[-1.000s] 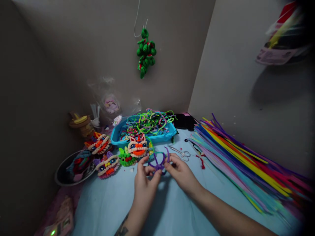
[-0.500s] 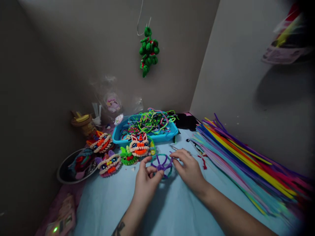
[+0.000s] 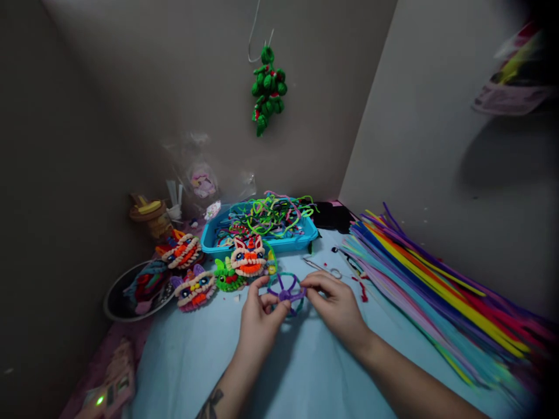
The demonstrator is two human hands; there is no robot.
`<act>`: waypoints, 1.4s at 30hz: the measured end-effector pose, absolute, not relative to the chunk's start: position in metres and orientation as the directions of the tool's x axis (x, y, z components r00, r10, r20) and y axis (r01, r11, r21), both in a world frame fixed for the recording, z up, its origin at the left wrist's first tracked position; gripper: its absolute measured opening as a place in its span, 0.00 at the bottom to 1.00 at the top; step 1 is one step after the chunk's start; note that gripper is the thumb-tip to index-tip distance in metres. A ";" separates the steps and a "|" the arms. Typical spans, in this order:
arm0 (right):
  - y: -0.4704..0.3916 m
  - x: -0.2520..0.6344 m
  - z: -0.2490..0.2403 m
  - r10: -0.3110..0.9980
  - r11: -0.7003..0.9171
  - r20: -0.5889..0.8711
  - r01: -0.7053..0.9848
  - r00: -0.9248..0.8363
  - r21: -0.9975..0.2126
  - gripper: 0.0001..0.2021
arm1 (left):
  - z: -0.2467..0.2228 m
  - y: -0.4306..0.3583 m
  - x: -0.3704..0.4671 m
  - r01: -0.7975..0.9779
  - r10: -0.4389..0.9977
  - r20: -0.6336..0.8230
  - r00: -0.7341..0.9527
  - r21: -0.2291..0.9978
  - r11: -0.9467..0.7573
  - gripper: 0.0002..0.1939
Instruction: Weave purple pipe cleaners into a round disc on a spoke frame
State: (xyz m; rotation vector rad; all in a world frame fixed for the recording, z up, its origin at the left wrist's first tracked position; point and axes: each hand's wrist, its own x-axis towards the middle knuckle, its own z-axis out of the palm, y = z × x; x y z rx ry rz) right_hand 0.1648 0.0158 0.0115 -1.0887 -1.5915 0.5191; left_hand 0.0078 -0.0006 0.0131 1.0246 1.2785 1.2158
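Between my hands is a small round frame of purple and teal pipe cleaners (image 3: 285, 295), with purple spokes meeting at a hub and a teal ring around them. My left hand (image 3: 262, 308) pinches it near the hub with thumb and fingers. On the frame's right side, the thumb and forefinger of my right hand (image 3: 332, 305) are closed on the end of a purple spoke at the ring. The frame is held above the blue cloth (image 3: 209, 361). Just beyond it sit finished pipe-cleaner lion heads, among them a cream and orange one (image 3: 248, 257) and a small green figure (image 3: 229, 277).
A blue tray (image 3: 257, 251) of pipe-cleaner scraps stands at the back. Long coloured pipe cleaners (image 3: 428, 279) lie in a bundle to the right. Scissors (image 3: 321, 267) rest behind my right hand. A metal bowl (image 3: 114, 311) and a glue gun (image 3: 116, 372) are at left.
The right fingertips have closed in on the ring, and the purple end that stuck up there now lies down against it. The view has shifted slightly.
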 end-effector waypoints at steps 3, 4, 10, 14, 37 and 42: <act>0.017 0.165 0.013 0.915 0.381 0.402 0.355 -0.015 -0.854 0.08 | 0.013 -0.001 0.009 -0.048 0.992 -0.114 -0.060 0.993 0.111 0.29; 0.017 0.165 0.014 0.926 0.358 0.376 0.348 -0.015 -0.867 0.08 | 0.013 -0.001 0.009 -0.038 0.992 -0.114 -0.052 0.993 0.112 0.29; 0.016 0.166 0.016 0.893 0.421 0.450 0.330 0.015 -0.845 0.07 | 0.011 0.000 0.008 -0.042 0.993 -0.120 -0.019 0.992 0.119 0.28; 0.015 0.166 0.014 0.893 0.430 0.451 0.321 -0.010 -0.844 0.08 | 0.009 0.001 0.007 -0.043 0.993 -0.122 -0.002 0.992 0.122 0.28; 0.020 0.171 0.010 0.917 0.399 0.324 0.524 -0.232 -0.752 0.04 | 0.011 -0.002 0.005 -0.116 0.993 -0.087 -0.080 0.990 0.077 0.29; 0.016 0.168 0.006 0.906 0.416 0.296 0.505 -0.302 -0.756 0.10 | 0.013 -0.001 0.005 -0.151 0.992 -0.103 -0.077 0.984 0.090 0.28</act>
